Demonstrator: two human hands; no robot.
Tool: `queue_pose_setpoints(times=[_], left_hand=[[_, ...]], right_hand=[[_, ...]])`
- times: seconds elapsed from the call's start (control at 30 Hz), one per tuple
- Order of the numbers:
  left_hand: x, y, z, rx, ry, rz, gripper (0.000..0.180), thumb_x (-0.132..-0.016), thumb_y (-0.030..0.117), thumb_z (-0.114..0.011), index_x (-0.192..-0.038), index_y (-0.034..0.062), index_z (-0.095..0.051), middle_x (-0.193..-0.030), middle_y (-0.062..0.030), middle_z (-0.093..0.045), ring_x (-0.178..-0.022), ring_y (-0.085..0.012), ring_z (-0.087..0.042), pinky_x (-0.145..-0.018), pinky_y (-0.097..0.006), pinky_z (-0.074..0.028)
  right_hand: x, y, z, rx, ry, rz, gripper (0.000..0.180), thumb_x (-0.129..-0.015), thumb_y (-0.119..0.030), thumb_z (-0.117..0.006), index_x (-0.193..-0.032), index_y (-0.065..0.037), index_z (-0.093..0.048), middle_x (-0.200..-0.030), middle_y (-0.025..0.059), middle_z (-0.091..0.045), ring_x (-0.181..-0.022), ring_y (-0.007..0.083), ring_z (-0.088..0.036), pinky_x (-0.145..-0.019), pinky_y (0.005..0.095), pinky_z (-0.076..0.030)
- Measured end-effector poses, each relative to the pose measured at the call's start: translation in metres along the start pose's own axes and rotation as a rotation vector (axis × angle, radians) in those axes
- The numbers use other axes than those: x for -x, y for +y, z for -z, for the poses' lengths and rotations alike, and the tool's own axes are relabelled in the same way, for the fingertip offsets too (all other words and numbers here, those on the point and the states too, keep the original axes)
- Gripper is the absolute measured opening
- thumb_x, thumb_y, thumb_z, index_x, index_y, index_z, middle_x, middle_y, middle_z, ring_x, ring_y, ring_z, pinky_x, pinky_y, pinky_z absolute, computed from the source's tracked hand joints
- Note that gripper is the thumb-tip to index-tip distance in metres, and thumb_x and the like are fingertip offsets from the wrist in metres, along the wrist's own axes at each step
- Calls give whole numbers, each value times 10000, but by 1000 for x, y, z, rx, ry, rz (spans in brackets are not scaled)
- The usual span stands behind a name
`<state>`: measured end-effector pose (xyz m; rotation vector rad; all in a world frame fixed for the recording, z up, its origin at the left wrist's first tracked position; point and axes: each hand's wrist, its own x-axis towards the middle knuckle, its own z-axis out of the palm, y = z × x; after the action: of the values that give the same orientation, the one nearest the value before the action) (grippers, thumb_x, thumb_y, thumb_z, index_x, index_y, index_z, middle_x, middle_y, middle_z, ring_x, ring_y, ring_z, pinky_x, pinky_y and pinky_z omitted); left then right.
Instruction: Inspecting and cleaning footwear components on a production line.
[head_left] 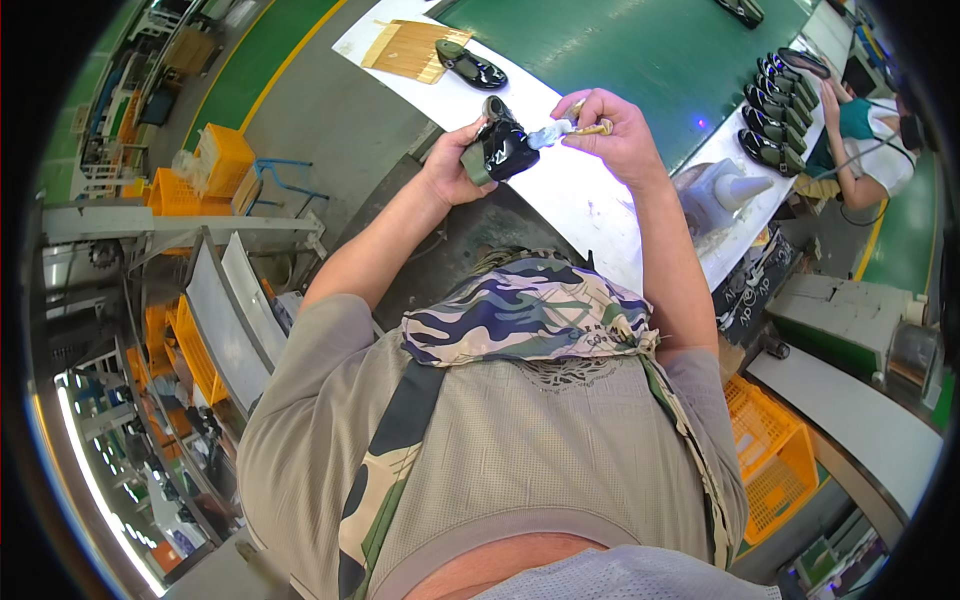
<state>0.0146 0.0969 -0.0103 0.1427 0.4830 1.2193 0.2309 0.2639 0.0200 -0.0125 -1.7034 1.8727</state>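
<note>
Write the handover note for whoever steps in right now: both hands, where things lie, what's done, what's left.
Left hand: grips a glossy black shoe, held up above the white bench edge.
Right hand: pinches a small pale-tipped brush with a tan handle, tip at the shoe.
Nearby: another black shoe beside a bamboo mat; a row of black shoes near a co-worker's hand.
Done: cannot tell how much of the shoe is brushed.
Left: probably finishing this shoe.

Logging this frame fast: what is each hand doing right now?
Left hand: closed around a glossy black shoe.
Right hand: closed, fingers pinching a small brush against the shoe.
</note>
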Motion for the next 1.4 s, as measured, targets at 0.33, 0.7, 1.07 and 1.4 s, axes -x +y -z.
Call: queue_pose_setpoints(times=[0.33,0.7,1.07,1.4], left_hand=[[61,10,49,300,-100,-293,541,-922,389,-533,-1329,34,-555,-1206,-269,-626,-827,-313,-704,-542,-342,-583],[258,39,44,160,115,-970,404,-936,281,-614,-1253,34,-573,-1180,-158,-664,-1086,-293,-657,-1016,-478,-491],[615,42,137,-85,1521,-1029,364,-873,343,-746,-1113,84,-658,-1003,-57,-699,-917,-212,-676,-882,-458,-563],[762,6,178,-1298,2300,853,523,-890,439,-588,-1187,15,-661,-1251,-192,-648,-1232,-344,-569,-1025,-443,-437]], right_hand=[[-65,22,-56,174,-94,6,261,-705,33,-760,-745,-70,-524,-1053,111,-678,-957,175,-597,-825,311,-474],[-99,115,-124,-133,-70,-250,281,-751,157,-656,-834,-58,-496,-1146,209,-610,-1017,225,-597,-935,349,-474],[-110,156,-157,-114,-106,-428,267,-758,156,-685,-841,-44,-529,-1161,212,-595,-1056,250,-593,-982,367,-461],[-97,124,-93,-193,73,-387,277,-718,89,-763,-813,-66,-555,-1040,105,-604,-975,184,-574,-893,309,-461]])
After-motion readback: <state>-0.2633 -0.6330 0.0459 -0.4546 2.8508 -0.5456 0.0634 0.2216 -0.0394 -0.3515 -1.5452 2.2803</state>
